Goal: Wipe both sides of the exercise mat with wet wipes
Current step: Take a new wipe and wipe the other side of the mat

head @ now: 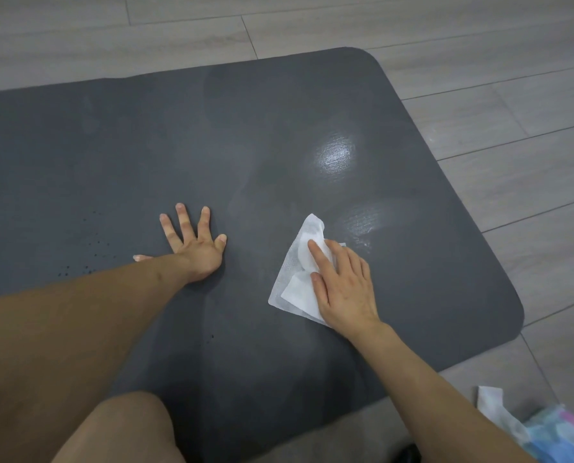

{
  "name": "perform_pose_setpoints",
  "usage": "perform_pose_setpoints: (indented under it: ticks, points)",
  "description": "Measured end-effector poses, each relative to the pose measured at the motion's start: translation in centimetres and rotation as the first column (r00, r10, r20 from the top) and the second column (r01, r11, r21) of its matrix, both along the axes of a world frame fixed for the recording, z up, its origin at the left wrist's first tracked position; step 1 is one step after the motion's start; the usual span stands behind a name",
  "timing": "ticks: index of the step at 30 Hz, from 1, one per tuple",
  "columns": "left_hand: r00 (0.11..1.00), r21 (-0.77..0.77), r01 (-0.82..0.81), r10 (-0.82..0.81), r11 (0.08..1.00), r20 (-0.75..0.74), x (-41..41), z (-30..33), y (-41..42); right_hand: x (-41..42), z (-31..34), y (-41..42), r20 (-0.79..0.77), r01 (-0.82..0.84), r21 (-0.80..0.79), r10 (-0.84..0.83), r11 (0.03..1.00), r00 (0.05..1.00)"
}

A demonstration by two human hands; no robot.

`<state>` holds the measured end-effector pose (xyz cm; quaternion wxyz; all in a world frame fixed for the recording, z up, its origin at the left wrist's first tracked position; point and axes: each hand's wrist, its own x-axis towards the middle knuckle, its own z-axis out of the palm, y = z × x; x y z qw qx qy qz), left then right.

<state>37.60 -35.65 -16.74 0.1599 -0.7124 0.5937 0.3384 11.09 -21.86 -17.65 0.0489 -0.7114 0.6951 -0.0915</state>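
Flat on the dark grey mat (pixel 212 145), left hand (pixel 197 247) splayed, right hand (pixel 342 285) pressing a crumpled wipe (pixel 299 289).

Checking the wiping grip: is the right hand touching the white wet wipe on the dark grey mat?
Touching. The head view shows the right hand pressing flat on the white wet wipe.
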Motion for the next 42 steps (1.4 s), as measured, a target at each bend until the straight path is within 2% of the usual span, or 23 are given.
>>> perform_pose_setpoints:
  ticks: [5, 10, 13, 16, 20, 23, 25, 27, 28, 33, 35, 37, 39, 42]
  points:
    - [1.0, 0.01, 0.002, -0.002, 1.0, 0.002, 0.0, 0.1, 0.1, 0.5, -0.5, -0.8, 0.112, 0.072, -0.025, -0.069, 0.997, 0.991]
    - [1.0, 0.005, -0.002, 0.002, 1.0, -0.003, -0.1, 0.2, 0.0, 0.5, -0.9, 1.1, 0.069, 0.008, 0.023, -0.01, 1.0, 0.998]
    - [1.0, 0.003, -0.001, 0.001, 1.0, -0.008, 0.0, 0.0, 0.0, 0.6, -0.8, 0.3, 0.16, 0.074, 0.035, -0.079, 0.997, 0.984]
    - [1.0, 0.009, -0.005, 0.005, 1.0, -0.005, 0.0, -0.1, -0.1, 0.8, -0.5, -1.4, 0.164, 0.112, 0.029, -0.116, 0.993, 0.98]
    - [1.0, 0.019, -0.008, 0.008, 1.0, -0.005, -0.1, 0.1, -0.1, 2.7, 0.2, -1.3, 0.238, 0.188, 0.132, -0.215, 0.973, 0.947]
    - [1.0, 0.023, 0.004, -0.004, 1.0, -0.007, 0.0, 0.4, 0.0, 5.1, 0.1, 1.1, 0.278, 0.092, 0.146, -0.13, 0.985, 0.952]
    - [1.0, 0.025, 0.004, -0.004, 1.0, -0.014, 0.1, 0.4, 0.0, 5.8, 0.8, 2.5, 0.289, 0.133, 0.137, -0.169, 0.981, 0.942]
    - [1.0, 0.02, 0.006, -0.006, 1.0, -0.014, 0.1, 0.3, -0.1, 5.3, 0.8, 3.2, 0.205, 0.106, 0.039, -0.112, 0.994, 0.972]
    - [1.0, 0.022, 0.004, -0.004, 1.0, -0.014, 0.1, 0.3, 0.0, 4.6, 0.4, 3.4, 0.158, 0.022, 0.0, -0.022, 1.0, 0.987]
    - [1.0, 0.026, 0.006, -0.006, 1.0, -0.023, 0.1, 0.4, 0.0, 2.9, 0.5, 3.1, 0.072, -0.123, 0.045, 0.12, 0.991, 0.99]
    - [1.0, 0.025, 0.008, -0.007, 1.0, -0.022, 0.1, 0.3, 0.0, 2.6, 0.9, 1.9, 0.116, -0.154, 0.119, 0.14, 0.981, 0.983]
    - [1.0, 0.021, 0.01, -0.009, 1.0, -0.018, 0.2, 0.2, 0.0, 1.5, 0.9, -0.2, 0.148, -0.084, 0.114, 0.067, 0.99, 0.987]
    - [1.0, 0.008, 0.007, -0.007, 1.0, -0.017, 0.1, 0.1, 0.0, 0.3, 1.2, -2.2, 0.144, 0.093, 0.099, -0.107, 0.991, 0.984]
    - [1.0, 0.003, 0.005, -0.005, 1.0, -0.014, 0.1, 0.1, 0.1, 0.2, 0.7, -3.3, 0.139, 0.147, 0.056, -0.153, 0.988, 0.978]
